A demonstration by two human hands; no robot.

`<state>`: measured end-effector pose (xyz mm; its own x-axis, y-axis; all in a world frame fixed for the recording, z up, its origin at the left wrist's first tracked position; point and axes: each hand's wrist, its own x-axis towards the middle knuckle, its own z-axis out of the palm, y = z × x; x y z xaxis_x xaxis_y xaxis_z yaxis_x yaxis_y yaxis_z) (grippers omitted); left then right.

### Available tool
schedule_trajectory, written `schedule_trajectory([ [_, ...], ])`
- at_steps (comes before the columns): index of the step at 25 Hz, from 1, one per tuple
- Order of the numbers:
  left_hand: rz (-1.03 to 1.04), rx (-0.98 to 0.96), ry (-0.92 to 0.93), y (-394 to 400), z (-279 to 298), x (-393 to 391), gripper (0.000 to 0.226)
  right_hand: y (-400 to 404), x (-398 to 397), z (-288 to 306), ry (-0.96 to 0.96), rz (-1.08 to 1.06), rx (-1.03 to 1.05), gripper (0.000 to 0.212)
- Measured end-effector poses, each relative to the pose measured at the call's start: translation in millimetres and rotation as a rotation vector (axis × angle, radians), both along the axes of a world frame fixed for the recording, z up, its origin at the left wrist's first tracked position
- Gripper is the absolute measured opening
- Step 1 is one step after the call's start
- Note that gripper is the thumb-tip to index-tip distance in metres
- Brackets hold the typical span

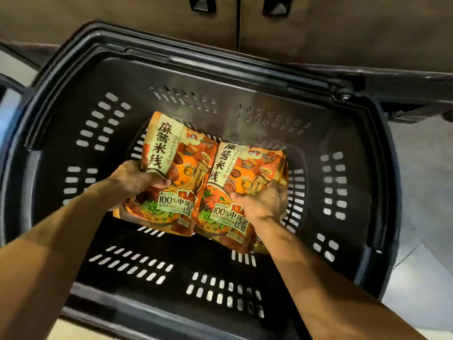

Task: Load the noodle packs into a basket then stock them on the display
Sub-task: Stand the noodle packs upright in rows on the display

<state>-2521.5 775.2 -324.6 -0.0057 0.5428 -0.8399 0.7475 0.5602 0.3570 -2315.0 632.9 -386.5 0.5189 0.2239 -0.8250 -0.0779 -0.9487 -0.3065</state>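
Shopping basket point(81, 77): black plastic, deep, walls and floor pierced with rows of short slots; fills most of the head view. A hinge bolt shows at its far right corner, where a dark handle arm runs off to the right.

Left noodle pack point(171, 153): orange and cream pouch printed with large black Chinese characters, pictures of bowls and noodles, and a green panel reading "100%". It sits inside the basket, over the middle of the floor, tilted with its top edge toward the far wall. Whether it rests on the floor or is carried just above it cannot be told.

Right noodle pack point(235, 173): same print, lying edge to edge against the left noodle pack on its right side. Further orange pack edges show beneath it toward the basket's right wall; their number cannot be told.

Left hand point(132, 180): reaches in from the basket's near left, fingers curled round the left edge of the left noodle pack, thumb on its face.

Right hand point(264, 202): reaches in from the near right, fingers curled over the right edge of the right noodle pack.

Brown cabinet doors point(147, 20): beyond the basket's far rim, with two dark recessed handles.

Pale floor point(421, 192): visible past the basket's right wall.
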Motion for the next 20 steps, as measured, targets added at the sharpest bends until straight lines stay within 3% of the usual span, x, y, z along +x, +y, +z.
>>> schedule_trajectory([
  [1,0.023,-0.022,-0.012,-3,5,1,0.058,-3,1,2,-0.123,0.064,0.013,0.090],
  [3,0.047,-0.051,-0.018,-6,9,-3,0.047,-5,-10,5,-0.184,0.032,0.129,0.089],
  [6,0.099,-0.039,-0.003,-9,14,-10,0.039,-4,-17,4,0.068,-0.237,0.260,0.070],
  [8,0.097,0.000,-0.017,-10,16,-13,0.045,-3,-13,12,0.142,-0.296,0.267,0.072],
  [12,0.154,0.069,-0.027,-16,21,-18,0.052,0,-1,23,0.177,-0.150,0.196,0.085],
  [15,0.195,0.075,-0.025,-25,16,-23,0.050,1,3,24,0.101,-0.026,0.169,0.077],
  [20,0.226,-0.004,-0.044,-21,-3,-33,0.057,10,16,5,0.151,-0.056,0.246,0.055],
])
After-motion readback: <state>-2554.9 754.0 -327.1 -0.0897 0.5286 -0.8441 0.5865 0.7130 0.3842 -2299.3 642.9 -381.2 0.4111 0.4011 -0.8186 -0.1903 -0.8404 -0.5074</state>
